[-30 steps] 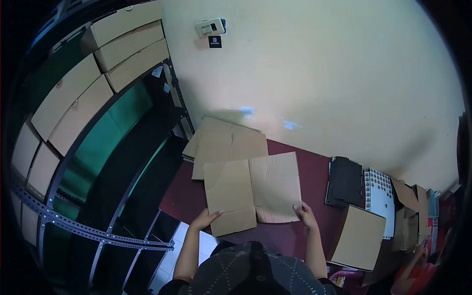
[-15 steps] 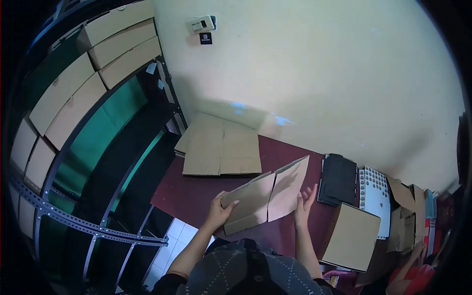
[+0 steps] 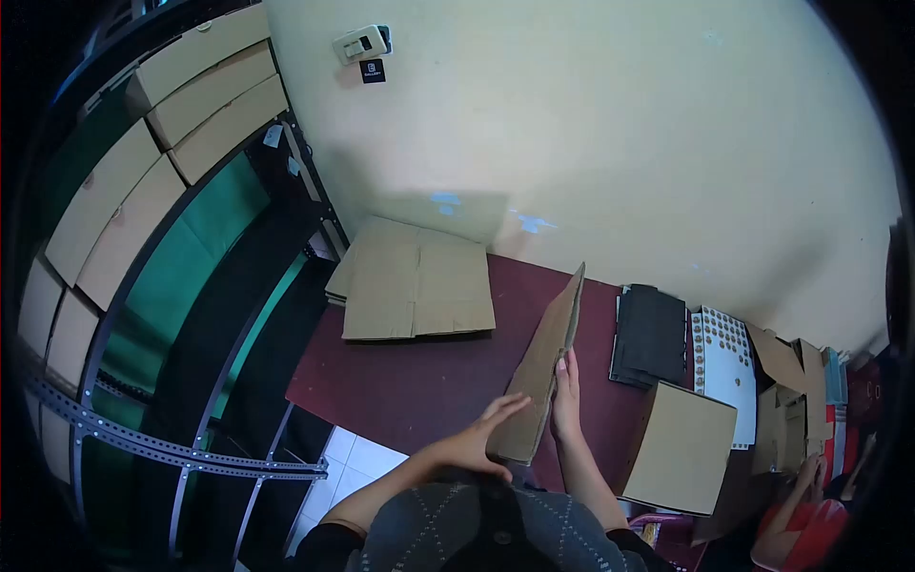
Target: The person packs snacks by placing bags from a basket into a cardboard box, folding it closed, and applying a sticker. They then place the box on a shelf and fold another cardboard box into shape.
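A flattened cardboard box (image 3: 536, 377) stands tilted on its edge, held between my two hands over the dark red table. My left hand (image 3: 484, 431) is at its lower left, fingers against the brown face and thumb near the bottom corner. On the opposite side, my right hand (image 3: 566, 398) presses its raised fingers along the cardboard's right face. Another piece of flattened cardboard (image 3: 448, 286) lies on top of a small stack at the table's back left.
The dark red table (image 3: 400, 381) adjoins the wall. To its right are black folders (image 3: 652, 336), a closed cardboard box (image 3: 681, 448) and a white sheet with round dots (image 3: 729, 381). Metal shelving (image 3: 191, 458) stands left. A person in red (image 3: 805, 524) sits far right.
The cardboard has turned from showing its broad face to nearly edge-on. My left hand has moved right along it; my right hand has moved slightly up and left, against its right face.
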`<action>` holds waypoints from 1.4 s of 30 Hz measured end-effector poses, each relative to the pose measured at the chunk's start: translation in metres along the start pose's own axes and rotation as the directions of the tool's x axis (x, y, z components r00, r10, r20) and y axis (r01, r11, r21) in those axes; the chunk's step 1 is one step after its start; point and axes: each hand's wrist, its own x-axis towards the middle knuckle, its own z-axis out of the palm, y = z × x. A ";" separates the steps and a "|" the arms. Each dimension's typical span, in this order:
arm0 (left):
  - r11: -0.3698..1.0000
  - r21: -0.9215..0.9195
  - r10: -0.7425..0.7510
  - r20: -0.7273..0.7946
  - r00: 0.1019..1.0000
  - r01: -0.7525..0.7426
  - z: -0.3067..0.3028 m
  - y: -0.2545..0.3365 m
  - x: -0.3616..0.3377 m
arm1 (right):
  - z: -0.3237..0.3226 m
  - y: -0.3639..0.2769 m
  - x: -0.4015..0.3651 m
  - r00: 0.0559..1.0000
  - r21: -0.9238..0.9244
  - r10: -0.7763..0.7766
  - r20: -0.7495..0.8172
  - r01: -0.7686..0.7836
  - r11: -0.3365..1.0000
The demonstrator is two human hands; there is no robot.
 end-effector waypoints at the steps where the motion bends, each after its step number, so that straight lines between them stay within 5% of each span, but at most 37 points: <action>1: 0.999 0.001 0.032 -0.088 0.996 -0.032 0.000 -0.003 0.003 | 0.000 0.002 0.000 1.000 0.048 0.005 0.004 -0.006 0.999; 3: 0.999 0.002 0.040 -0.175 0.984 -0.040 -0.002 -0.029 0.015 | -0.001 0.012 0.003 1.000 0.051 0.014 0.007 -0.014 0.999; 6: 0.965 -0.248 -0.168 -0.343 0.924 0.084 -0.015 -0.036 0.040 | 0.010 0.015 0.001 0.995 0.036 0.045 0.090 -0.048 0.998; 11: 0.943 0.048 -0.278 -0.430 0.859 0.329 -0.015 -0.039 0.052 | 0.015 0.022 -0.006 0.988 -0.048 -0.002 0.154 0.009 0.999; 15: 0.924 0.008 -0.349 -0.396 0.850 0.383 -0.014 -0.031 0.047 | 0.011 0.018 -0.005 0.991 -0.065 0.034 0.126 -0.026 0.998; 18: 0.934 0.194 -0.177 -0.483 0.858 0.301 -0.017 -0.034 0.041 | 0.004 0.011 -0.002 0.992 -0.076 0.046 0.116 -0.037 0.996; 21: 0.962 0.075 -0.178 -0.560 0.809 0.264 -0.035 -0.011 0.040 | -0.009 0.007 0.001 0.998 -0.089 -0.024 0.059 0.029 0.996; 23: 0.952 0.043 -0.213 -0.615 0.759 0.302 -0.049 0.007 0.035 | -0.022 -0.008 0.006 0.991 -0.320 -0.136 0.016 0.134 0.938; 24: 0.949 0.072 -0.194 -0.636 0.747 0.308 -0.056 0.008 0.033 | -0.020 -0.027 0.002 0.990 -0.258 -0.138 -0.023 0.128 0.958; 26: 0.945 0.103 -0.172 -0.653 0.738 0.311 -0.067 0.011 0.027 | -0.024 -0.052 -0.002 0.971 -0.436 -0.229 -0.072 0.176 0.882; 28: 0.963 0.075 -0.110 -0.766 0.634 0.259 -0.073 0.011 0.022 | -0.028 -0.070 -0.011 0.956 -0.480 -0.281 -0.084 0.208 0.852; 30: 0.964 0.067 -0.105 -0.795 0.598 0.257 -0.078 0.020 0.019 | -0.041 -0.080 -0.015 0.931 -0.777 -0.365 -0.004 0.227 0.587; 31: 0.965 0.061 -0.096 -0.825 0.557 0.256 -0.080 0.024 0.017 | -0.047 -0.084 -0.018 0.931 -0.778 -0.365 -0.005 0.226 0.586; 34: 0.958 0.061 -0.095 -0.854 0.512 0.281 -0.090 0.016 0.011 | -0.053 -0.096 -0.035 0.994 -0.880 -0.102 0.045 0.088 0.467; 39: 0.926 0.063 -0.154 -0.838 0.524 0.372 -0.090 0.028 0.016 | -0.034 -0.098 -0.055 0.990 -0.840 0.043 0.136 0.092 0.534; 42: 0.889 0.132 -0.127 -0.849 0.513 0.438 -0.085 0.027 0.019 | -0.024 -0.113 -0.063 0.964 -0.887 0.117 0.237 0.166 0.430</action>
